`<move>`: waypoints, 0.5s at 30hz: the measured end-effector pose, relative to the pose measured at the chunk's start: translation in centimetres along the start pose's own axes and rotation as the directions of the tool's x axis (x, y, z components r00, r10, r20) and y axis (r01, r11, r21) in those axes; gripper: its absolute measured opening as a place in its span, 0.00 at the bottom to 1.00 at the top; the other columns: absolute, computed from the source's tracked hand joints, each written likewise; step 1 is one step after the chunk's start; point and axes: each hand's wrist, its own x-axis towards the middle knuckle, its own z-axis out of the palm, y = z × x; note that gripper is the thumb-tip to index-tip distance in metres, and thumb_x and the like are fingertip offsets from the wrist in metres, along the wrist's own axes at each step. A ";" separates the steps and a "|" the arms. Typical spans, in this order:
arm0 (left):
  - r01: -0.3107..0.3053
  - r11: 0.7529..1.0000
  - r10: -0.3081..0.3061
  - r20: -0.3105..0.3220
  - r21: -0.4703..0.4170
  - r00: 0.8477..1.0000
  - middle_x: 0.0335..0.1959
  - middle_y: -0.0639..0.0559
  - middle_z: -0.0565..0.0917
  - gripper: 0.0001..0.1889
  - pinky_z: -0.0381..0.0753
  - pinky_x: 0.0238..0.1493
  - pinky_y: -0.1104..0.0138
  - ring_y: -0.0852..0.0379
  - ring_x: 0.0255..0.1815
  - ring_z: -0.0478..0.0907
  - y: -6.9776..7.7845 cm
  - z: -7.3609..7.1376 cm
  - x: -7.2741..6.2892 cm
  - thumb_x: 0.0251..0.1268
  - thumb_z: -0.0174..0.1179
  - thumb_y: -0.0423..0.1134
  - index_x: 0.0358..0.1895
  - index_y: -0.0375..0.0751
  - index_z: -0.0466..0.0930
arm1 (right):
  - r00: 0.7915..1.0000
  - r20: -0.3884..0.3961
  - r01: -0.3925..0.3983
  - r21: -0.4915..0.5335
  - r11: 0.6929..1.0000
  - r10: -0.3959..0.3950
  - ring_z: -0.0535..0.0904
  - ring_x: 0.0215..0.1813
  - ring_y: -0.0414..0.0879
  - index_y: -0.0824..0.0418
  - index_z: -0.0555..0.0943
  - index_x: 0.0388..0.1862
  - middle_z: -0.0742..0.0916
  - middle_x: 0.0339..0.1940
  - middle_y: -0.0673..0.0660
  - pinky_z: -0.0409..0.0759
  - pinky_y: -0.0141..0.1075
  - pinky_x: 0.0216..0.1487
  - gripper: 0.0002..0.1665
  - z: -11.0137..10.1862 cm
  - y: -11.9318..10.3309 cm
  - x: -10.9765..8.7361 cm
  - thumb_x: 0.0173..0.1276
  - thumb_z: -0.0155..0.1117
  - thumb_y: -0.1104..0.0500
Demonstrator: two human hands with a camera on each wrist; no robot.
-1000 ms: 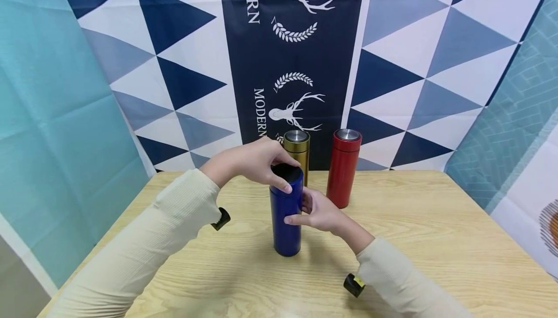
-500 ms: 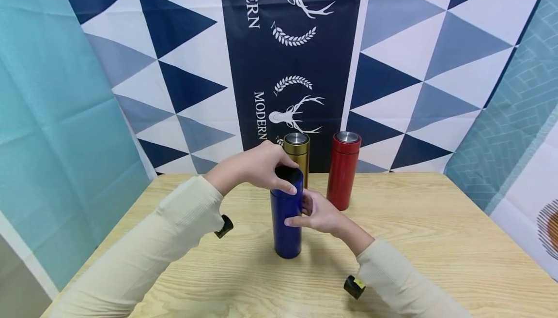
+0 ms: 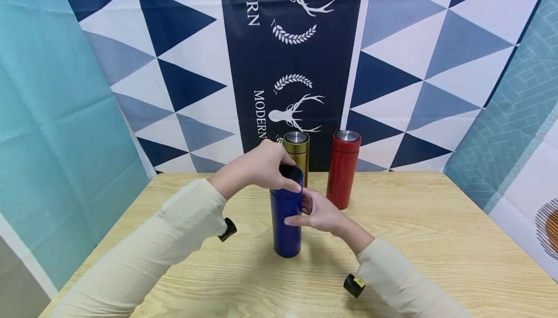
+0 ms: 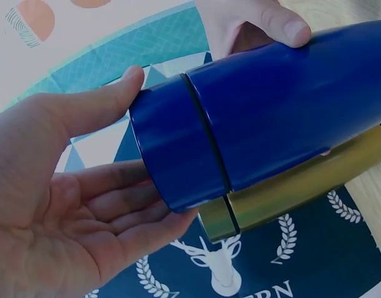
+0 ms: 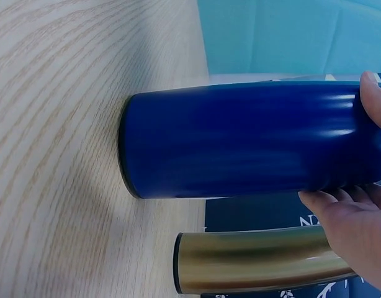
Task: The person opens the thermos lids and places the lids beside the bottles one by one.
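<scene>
At centre frame, the left hand (image 3: 267, 165) pinches the lid (image 4: 172, 143) of an upright blue bottle (image 3: 286, 235) while the right hand (image 3: 321, 213) grips lower, apparently steadying it on the surface (image 3: 218, 281).

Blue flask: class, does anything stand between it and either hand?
Nothing visible does: the left hand holds the blue flask by its top, the right hand by its side. The gold flask stands behind it, not between.

A long, finely ribbed cream sleeve (image 3: 148, 250) crosses the lower left of the frame; a matching sleeve (image 3: 405, 274) enters at lower right. Both hands (image 3: 266, 164) are bare. A stubby black cylinder (image 3: 227, 230) shows beside each cuff (image 3: 211, 197), the right one bearing a yellow patch (image 3: 359, 281).
</scene>
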 end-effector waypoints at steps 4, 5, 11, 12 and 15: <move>0.033 0.999 -0.033 -0.006 0.011 0.999 0.39 0.49 0.89 0.25 0.82 0.34 0.72 0.59 0.36 0.83 0.4 0.1 0.1 0.52 0.70 0.53 0.50 0.40 0.85 | 1.000 -0.007 -0.002 -0.012 1.000 0.002 0.69 0.72 0.59 0.62 0.58 0.74 0.74 0.70 0.63 0.68 0.52 0.71 0.47 0.0 0.1 0.0 0.60 0.70 0.56; 0.036 0.999 -0.036 -0.006 0.013 0.999 0.36 0.49 0.90 0.24 0.81 0.32 0.72 0.59 0.34 0.83 0.5 0.1 0.2 0.52 0.70 0.53 0.48 0.40 0.86 | 1.000 -0.009 -0.003 -0.012 1.000 0.003 0.69 0.72 0.59 0.62 0.58 0.74 0.74 0.70 0.63 0.68 0.52 0.71 0.48 0.0 0.1 0.0 0.60 0.70 0.56; 0.073 0.997 -0.073 -0.010 0.015 0.997 0.25 0.51 0.88 0.21 0.77 0.26 0.74 0.59 0.29 0.77 1.0 0.0 0.2 0.51 0.71 0.52 0.41 0.39 0.88 | 1.000 -0.002 0.003 -0.002 1.000 -0.003 0.68 0.73 0.58 0.61 0.57 0.75 0.73 0.71 0.62 0.67 0.52 0.72 0.48 0.1 0.2 0.1 0.59 0.71 0.57; 0.079 0.997 -0.079 -0.013 0.016 0.997 0.24 0.51 0.87 0.21 0.76 0.25 0.74 0.59 0.28 0.76 1.0 0.0 0.2 0.51 0.71 0.53 0.40 0.39 0.88 | 1.000 -0.002 0.000 -0.006 1.000 0.000 0.67 0.73 0.58 0.61 0.57 0.75 0.73 0.71 0.62 0.67 0.52 0.72 0.48 0.1 0.2 0.1 0.59 0.71 0.56; 0.097 0.995 -0.097 -0.018 0.013 0.995 0.21 0.51 0.86 0.19 0.74 0.23 0.74 0.60 0.25 0.75 1.1 0.0 0.2 0.51 0.71 0.53 0.35 0.39 0.88 | 1.000 -0.009 -0.011 -0.011 1.000 0.011 0.67 0.73 0.58 0.60 0.57 0.75 0.73 0.71 0.61 0.66 0.52 0.72 0.48 0.0 0.2 0.2 0.59 0.70 0.57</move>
